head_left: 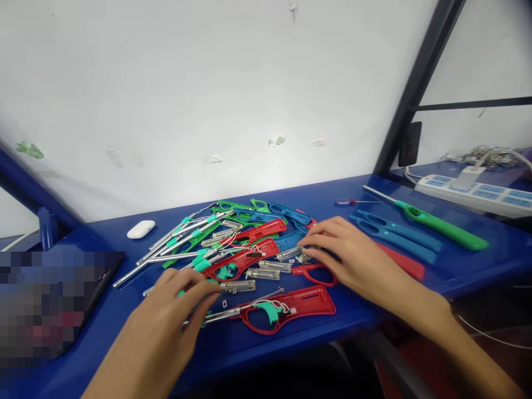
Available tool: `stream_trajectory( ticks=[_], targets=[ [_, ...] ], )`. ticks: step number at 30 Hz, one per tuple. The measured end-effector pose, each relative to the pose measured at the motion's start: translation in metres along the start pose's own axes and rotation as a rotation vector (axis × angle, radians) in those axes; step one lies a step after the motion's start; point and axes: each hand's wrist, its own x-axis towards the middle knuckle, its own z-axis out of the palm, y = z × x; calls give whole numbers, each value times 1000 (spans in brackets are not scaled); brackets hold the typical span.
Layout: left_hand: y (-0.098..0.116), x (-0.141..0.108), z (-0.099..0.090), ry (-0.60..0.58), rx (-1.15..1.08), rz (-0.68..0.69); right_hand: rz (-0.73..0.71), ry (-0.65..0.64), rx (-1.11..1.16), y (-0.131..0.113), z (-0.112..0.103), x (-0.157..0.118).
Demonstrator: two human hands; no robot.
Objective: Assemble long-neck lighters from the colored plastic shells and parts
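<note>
In the head view, the left hand [172,305] hides the far end of the metal tube [224,316] in the nearest red half-shell [313,302]. Its fingers are bent, the thumb a little apart from the forefinger; whether they grip this tube, I cannot tell. The right hand [349,252] is over the clear cartridges [291,254], fingers spread and curved downward; their tips cover a part of these cartridges, so I cannot tell if one is held. A red piece [409,267] is partly hidden behind the right forearm. The power strip [490,194] is cut by the right edge, and the object at the left is pixelated.

The nearest half-shell lies on the blue, smooth desk [332,357], between the hands and toward the front edge. It is of glossy plastic, with a looped opening, a green trigger [272,311] and thin white wires. More cartridges, transparent and box-like, lie behind it. Shiny straight tubes [170,246] are heaped behind the left hand. At right rests a long green lighter [449,226] beside flat blue shells [399,238].
</note>
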Motion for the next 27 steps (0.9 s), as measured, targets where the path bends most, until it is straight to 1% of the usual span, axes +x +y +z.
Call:
stream_trajectory(
  ticks=[2, 3, 4, 6, 9, 12, 15, 18, 22, 27],
  targets=[
    [8, 13, 5, -130, -2, 78, -54, -112, -55, 3, -1, 10],
    [10, 19, 7, -175, 9, 96, -73, -155, -81, 4, -1, 16],
    [11, 23, 9, -216, 14, 101, -87, -184, -104, 3, 0, 21],
    [9, 27, 13, -253, 28, 78, -114, -219, -133, 2, 1, 30],
    [2, 23, 14, -284, 32, 20, -150, -250, -143, 0, 3, 40],
    [-3, 18, 8, -343, 21, -18, -174, -280, -146, -2, 2, 48],
    [-2, 20, 0, -423, 11, -52, -196, -309, -131, -4, 1, 52],
    [3, 28, -4, -510, 4, -85, -208, -323, -123, -3, 2, 54],
    [5, 36, 0, -598, 10, -142, -204, -332, -110, 0, 5, 54],
    [-4, 35, 13, -649, 21, -200, -184, -324, -103, 1, 5, 53]
  ],
)
